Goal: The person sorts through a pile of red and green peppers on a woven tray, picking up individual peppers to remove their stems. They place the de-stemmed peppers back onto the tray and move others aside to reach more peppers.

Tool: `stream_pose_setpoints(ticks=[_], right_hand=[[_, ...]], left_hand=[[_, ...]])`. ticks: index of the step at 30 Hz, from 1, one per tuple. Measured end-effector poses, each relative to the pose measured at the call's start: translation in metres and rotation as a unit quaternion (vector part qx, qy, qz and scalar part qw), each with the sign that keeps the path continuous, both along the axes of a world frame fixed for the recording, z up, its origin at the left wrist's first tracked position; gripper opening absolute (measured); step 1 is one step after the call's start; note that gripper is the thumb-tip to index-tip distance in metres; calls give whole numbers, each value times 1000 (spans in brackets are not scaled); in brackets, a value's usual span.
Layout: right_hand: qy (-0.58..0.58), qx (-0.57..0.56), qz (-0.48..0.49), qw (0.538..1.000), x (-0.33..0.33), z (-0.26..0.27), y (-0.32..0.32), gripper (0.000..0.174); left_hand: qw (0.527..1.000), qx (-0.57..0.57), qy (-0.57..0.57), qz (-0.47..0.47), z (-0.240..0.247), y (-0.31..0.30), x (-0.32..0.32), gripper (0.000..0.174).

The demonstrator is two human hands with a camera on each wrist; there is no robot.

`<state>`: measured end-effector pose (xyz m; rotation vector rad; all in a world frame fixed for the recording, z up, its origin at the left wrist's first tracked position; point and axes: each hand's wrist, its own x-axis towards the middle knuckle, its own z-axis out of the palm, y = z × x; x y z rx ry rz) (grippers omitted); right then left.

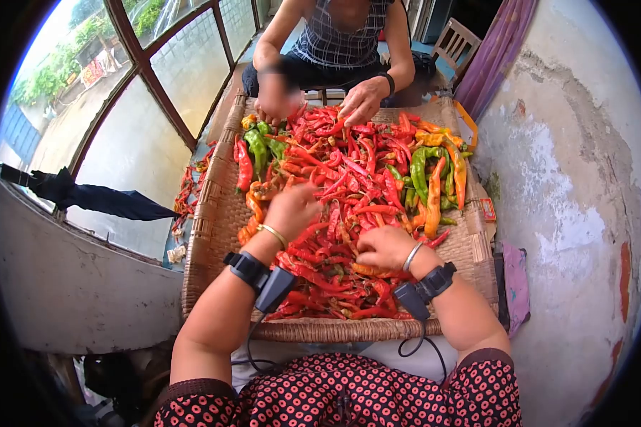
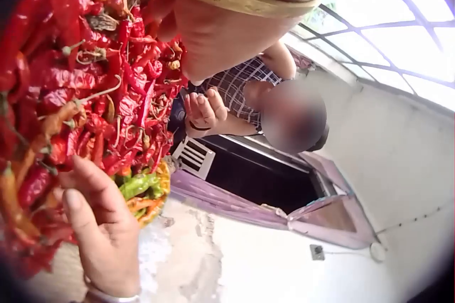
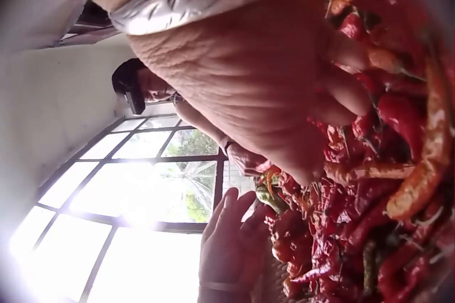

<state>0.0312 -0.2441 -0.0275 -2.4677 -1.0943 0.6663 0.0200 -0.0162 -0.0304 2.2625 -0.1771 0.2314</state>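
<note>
A heap of red chili peppers (image 1: 349,171) covers the middle of a woven tray (image 1: 210,228). My left hand (image 1: 292,212) is over the left part of the heap, its fingers loosely bent and nothing visible in them; the right wrist view also shows this left hand (image 3: 231,246). On the right, my right hand (image 1: 388,249) reaches down to the peppers at the near side. In the left wrist view the thumb and fingers of this right hand (image 2: 106,225) are spread apart, fingertips right at the peppers. An orange-red chili (image 1: 377,271) lies just below it.
Across the tray another person (image 1: 345,43) has both hands at the far peppers. Green peppers (image 1: 258,149) lie at the far left, and green and orange ones (image 1: 434,181) along the right. A folded umbrella (image 1: 114,203) juts in at left; a wall (image 1: 555,213) stands at right.
</note>
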Motion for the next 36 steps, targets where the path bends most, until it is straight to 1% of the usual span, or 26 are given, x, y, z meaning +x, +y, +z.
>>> stream_pose_setpoints(ticks=[1, 2, 4, 6, 8, 10, 12, 13, 15, 16, 17, 18, 20, 21, 22, 24, 26, 28, 29, 30, 31, 32, 33, 34, 35, 36], right_hand=[[4, -62, 17, 998, -3, 3, 4, 30], [-20, -79, 24, 996, -7, 6, 6, 30], [12, -156, 31, 987, -12, 21, 12, 28], [-19, -139, 50, 989, -14, 16, 12, 25], [-28, -211, 71, 974, -12, 10, 15, 23], [-38, -187, 50, 980, -9, 7, 10, 21], [27, -75, 44, 996, -3, 12, 4, 22], [68, 16, 29, 997, -1, 12, -1, 23], [179, 90, -23, 979, -1, 18, -5, 22], [224, 108, -36, 968, 0, 21, -5, 21], [349, 108, -111, 924, -4, 25, -4, 17], [380, 139, -98, 909, -3, 20, -5, 15], [371, 128, -107, 913, -2, 20, -6, 17], [276, 85, -76, 954, -2, 20, -6, 20], [279, 84, -75, 954, -2, 22, -4, 20], [214, 58, -41, 974, -5, 26, -1, 23], [187, 79, -12, 979, -4, 21, 0, 25], [221, 183, -137, 948, -6, 22, 2, 31], [212, 189, -179, 942, -2, 22, 1, 36], [236, 241, -245, 909, 0, 17, 0, 40], [213, 240, -259, 911, 4, 15, -1, 39], [190, 239, -271, 913, 7, 13, -2, 38], [191, 238, -270, 913, 7, 7, -2, 38], [104, 215, -213, 947, 8, 0, -1, 37], [17, 190, -154, 970, 8, -7, -1, 36], [-4, 149, -102, 983, 6, -12, 0, 31]], left_hand=[[998, 25, 17, -60, -4, -5, -3, 23], [991, 48, 34, -119, -10, -10, -8, 21], [972, 107, 19, -208, -10, -21, -17, 24], [952, 69, 52, -293, -5, -31, -22, 22], [941, 68, 53, -327, -15, -33, -23, 21], [940, 98, 32, -325, -15, -34, -25, 22], [942, 93, 30, -321, -12, -35, -25, 23], [943, 88, 31, -320, -9, -35, -25, 24], [943, 82, 35, -320, -5, -37, -26, 25], [947, 33, 79, -309, -3, -38, -27, 26], [947, -19, 127, -295, -5, -39, -30, 27], [947, -61, 153, -277, -10, -41, -31, 31], [930, -112, 222, -270, -11, -39, -30, 30], [899, -195, 281, -274, -12, -40, -30, 25], [898, -198, 284, -271, -9, -41, -31, 25], [877, -238, 348, -230, -2, -41, -32, 19], [873, -245, 359, -221, 0, -39, -28, 13], [886, -283, 314, -189, 7, -30, -20, 11], [892, -321, 285, -140, 8, -24, -15, 10], [894, -357, 255, -90, 10, -19, -10, 10], [883, -429, 188, -14, 3, -16, -3, 10], [861, -483, 157, 38, -4, -12, 2, 18], [856, -488, 161, 63, -7, -9, 4, 27], [850, -492, 164, 88, -9, -7, 5, 36], [884, -433, 160, 73, -12, -9, 3, 44], [913, -372, 157, 58, -13, -12, -1, 52]])
